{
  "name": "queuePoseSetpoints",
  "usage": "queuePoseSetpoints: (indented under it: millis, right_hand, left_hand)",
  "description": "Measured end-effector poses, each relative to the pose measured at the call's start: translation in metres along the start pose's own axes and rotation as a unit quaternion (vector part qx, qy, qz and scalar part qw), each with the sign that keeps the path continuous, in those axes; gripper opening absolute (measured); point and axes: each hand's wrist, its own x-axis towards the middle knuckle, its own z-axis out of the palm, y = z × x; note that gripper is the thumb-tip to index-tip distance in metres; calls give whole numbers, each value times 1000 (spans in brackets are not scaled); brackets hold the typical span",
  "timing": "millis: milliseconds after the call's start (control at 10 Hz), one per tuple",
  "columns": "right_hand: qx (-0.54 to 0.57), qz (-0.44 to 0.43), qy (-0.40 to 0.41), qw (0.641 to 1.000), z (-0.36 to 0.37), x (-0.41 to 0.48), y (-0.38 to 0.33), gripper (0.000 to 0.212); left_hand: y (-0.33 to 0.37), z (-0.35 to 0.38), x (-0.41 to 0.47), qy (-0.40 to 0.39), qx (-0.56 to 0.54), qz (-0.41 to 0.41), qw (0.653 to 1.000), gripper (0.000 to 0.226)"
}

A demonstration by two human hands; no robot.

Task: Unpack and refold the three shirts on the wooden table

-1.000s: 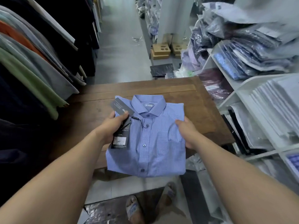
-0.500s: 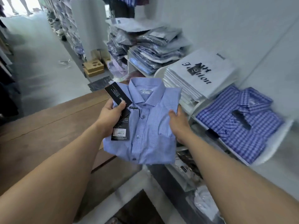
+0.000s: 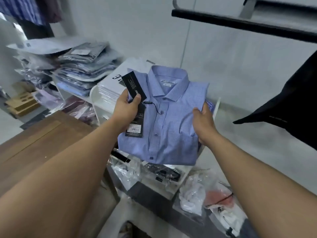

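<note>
Folded light-blue button-up shirt (image 3: 169,124) is held in the air, brown wooden table (image 3: 34,145) at its eight o'clock; left hand (image 3: 124,109) pinches its nine o'clock edge with a black card tag (image 3: 133,86), right hand (image 3: 203,125) grips the three o'clock edge, collar toward twelve, above white shelving (image 3: 95,97)

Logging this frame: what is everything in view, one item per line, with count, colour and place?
folded shirt: one, light blue, held off the table between both hands
hang tags: two, black, shirt's left edge
wooden table: one, brown, lower left
bagged shirts: pile, count unclear, blue and grey, shelf at left
white stack: one, black lettering, behind the shirt
cardboard boxes: a few, tan, floor far left
rail: one, black, top right
hanging garment: one, black, right edge
plastic bags: several, clear, lower right
left hand: grips shirt edge, thumb on upper tag
right hand: holds shirt's right edge
</note>
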Motion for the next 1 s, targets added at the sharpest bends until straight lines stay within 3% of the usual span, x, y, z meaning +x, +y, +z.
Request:
queuePoseSetpoints:
  millis: [300,400,500,600,700,800,900,1000]
  right_hand:
    - [-15,32,101,994,-30,81,9,33]
    - [-43,57,147,987,-31,113,18,38]
    - [-153,85,181,968,-28,133,29,70]
    - [-366,24,147,919,-17,138,43,73]
    - [-468,48,-34,882,-3,143,57,60]
    - [-484,120,-157,852,10,145,73,66]
    - [-448,141,-198,860,19,140,87,75]
    - [-439,127,-166,874,16,144,88,72]
  left_hand:
    - [6,83,110,-88,106,59,989,12]
    - [-2,108,148,-105,170,65,978,32]
    - [-20,130,173,-121,323,79,935,73]
    - [-43,145,179,-154,509,163,831,83]
    - [-62,156,184,-283,563,137,765,61]
    - [-80,159,182,-363,592,63,716,54]
    - [-91,156,174,-334,597,42,728,52]
    - [-90,157,167,-306,583,50,751,45]
